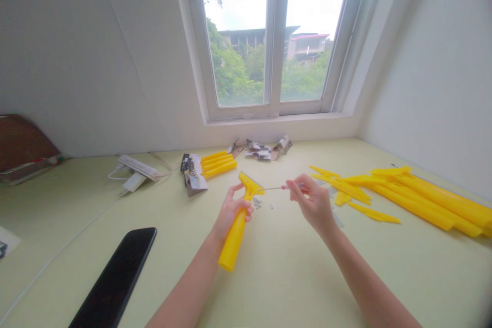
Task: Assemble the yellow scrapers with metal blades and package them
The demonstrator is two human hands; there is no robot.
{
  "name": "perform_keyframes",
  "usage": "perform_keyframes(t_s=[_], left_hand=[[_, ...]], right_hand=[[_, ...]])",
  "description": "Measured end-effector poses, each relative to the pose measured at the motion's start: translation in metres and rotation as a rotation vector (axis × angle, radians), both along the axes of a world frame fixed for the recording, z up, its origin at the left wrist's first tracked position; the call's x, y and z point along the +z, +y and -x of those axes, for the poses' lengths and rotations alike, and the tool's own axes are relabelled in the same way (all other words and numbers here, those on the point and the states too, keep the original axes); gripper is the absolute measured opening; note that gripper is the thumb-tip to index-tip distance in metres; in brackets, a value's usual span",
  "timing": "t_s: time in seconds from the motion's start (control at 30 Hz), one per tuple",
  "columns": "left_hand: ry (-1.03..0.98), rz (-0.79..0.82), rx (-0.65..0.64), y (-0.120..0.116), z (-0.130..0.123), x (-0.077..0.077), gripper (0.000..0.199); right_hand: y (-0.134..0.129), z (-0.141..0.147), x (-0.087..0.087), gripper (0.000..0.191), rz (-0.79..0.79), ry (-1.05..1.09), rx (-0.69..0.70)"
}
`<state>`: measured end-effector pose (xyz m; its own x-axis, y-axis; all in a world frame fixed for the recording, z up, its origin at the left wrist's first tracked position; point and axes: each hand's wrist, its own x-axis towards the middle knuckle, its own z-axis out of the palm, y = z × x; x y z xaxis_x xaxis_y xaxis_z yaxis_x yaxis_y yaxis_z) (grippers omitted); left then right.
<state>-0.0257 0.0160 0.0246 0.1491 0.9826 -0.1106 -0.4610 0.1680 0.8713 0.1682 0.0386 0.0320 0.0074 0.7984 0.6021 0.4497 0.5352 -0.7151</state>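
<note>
My left hand (232,210) grips a yellow plastic scraper (232,246) around its neck, with the handle pointing down towards me and the wide head up. My right hand (311,204) pinches a thin screwdriver (272,188) with a red grip, its metal shaft reaching left to the scraper's head. I cannot tell whether the tip touches the head. Several tiny metal screws (257,203) lie on the pale green table just below the scraper's head.
Yellow plastic parts (418,200) lie in a heap to the right. Behind my hands are bundled yellow handles (217,164), packaging and metal pieces (265,149). A black phone (115,279) lies at the near left, and a white charger (134,174) stands further back.
</note>
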Motion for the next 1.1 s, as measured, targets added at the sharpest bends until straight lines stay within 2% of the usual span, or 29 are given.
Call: perform_keyframes(t_s=[0.23, 0.47, 0.63, 0.9, 1.1], left_hand=[[-0.002, -0.001, 0.002, 0.0001, 0.0012, -0.0013, 0.053], [-0.020, -0.003, 0.009, 0.0024, 0.0015, -0.0054, 0.054], [-0.020, 0.002, -0.002, 0.0004, 0.0008, -0.0013, 0.053], [-0.016, -0.008, -0.001, 0.0001, 0.0020, -0.0006, 0.053], [-0.010, -0.008, -0.004, 0.0015, 0.0019, -0.0016, 0.053]], right_hand=[[0.0017, -0.0005, -0.0041, 0.020, 0.007, -0.079, 0.046], [0.0009, -0.0015, -0.0007, 0.013, -0.167, -0.076, -0.003], [0.0006, -0.0036, -0.0024, 0.015, -0.123, -0.069, -0.095], [0.0009, -0.0065, -0.0006, 0.024, -0.105, -0.106, 0.023], [-0.0011, -0.0055, 0.0005, 0.018, -0.089, -0.063, -0.091]])
